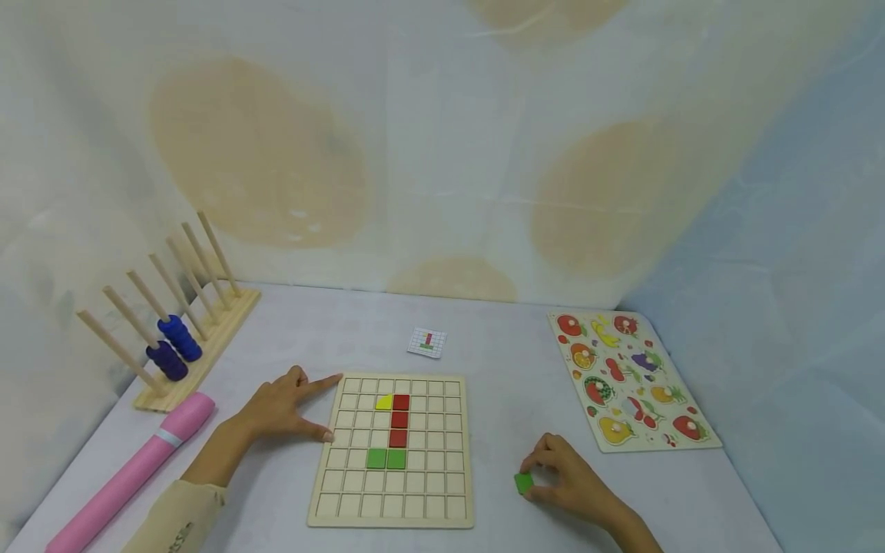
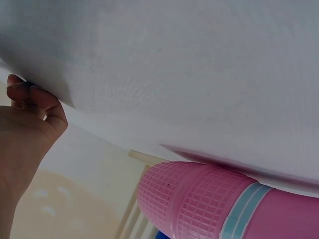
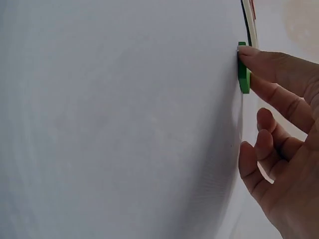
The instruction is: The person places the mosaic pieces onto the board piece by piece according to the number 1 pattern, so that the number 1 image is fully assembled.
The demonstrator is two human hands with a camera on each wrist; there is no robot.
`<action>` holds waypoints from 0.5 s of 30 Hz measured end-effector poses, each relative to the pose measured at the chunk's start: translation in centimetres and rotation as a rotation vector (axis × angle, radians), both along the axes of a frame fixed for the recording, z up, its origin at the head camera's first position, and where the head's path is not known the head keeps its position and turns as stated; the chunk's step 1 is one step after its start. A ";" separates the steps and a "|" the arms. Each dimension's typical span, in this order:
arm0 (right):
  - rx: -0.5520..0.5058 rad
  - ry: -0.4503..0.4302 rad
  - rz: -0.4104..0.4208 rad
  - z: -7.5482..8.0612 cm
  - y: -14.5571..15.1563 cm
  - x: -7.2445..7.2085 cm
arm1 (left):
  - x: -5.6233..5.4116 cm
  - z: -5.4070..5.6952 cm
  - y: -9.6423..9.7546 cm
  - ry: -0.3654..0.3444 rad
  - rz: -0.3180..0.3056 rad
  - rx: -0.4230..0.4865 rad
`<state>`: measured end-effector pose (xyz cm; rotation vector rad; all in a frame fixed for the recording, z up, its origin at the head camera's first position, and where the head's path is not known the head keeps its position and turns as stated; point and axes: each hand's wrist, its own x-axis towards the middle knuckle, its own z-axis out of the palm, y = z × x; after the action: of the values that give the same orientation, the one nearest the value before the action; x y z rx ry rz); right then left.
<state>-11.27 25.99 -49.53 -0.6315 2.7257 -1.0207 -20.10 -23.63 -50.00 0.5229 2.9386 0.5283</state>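
A wooden grid board [image 1: 425, 505] lies on the table before me. Set in its cells are a yellow triangular tile [image 1: 385, 403], a column of red square tiles [image 1: 399, 420] and two green square tiles [image 1: 376, 458] side by side. My left hand [image 1: 276, 405] touches the board's left side, index finger at the upper corner and thumb lower down the edge. To the right of the board, my right hand [image 1: 570, 478] pinches another green square tile [image 1: 524, 483] between thumb and index finger. In the right wrist view that green tile [image 3: 243, 69] appears edge-on.
Behind the board lies a small printed pattern card [image 1: 427, 342]. A wooden peg stand [image 1: 221, 330] with blue and purple beads is at the left. Nearer me on that side lies a pink cylindrical object [image 1: 131, 476]. A fruit puzzle board [image 1: 632, 380] occupies the right.
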 end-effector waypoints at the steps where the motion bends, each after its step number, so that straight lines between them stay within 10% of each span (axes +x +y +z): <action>1: 0.008 0.013 -0.001 0.0 -0.1 0.0 | 0.0 0.0 0.0 -0.001 0.000 0.002; 15: -0.022 0.153 0.004 -0.1 -1.9 0.1 | 0.2 -0.1 0.0 0.029 -0.009 0.018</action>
<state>-11.17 24.10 -49.64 -0.7479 2.8456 -1.0437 -19.93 -23.64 -50.08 0.5497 2.9598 0.5509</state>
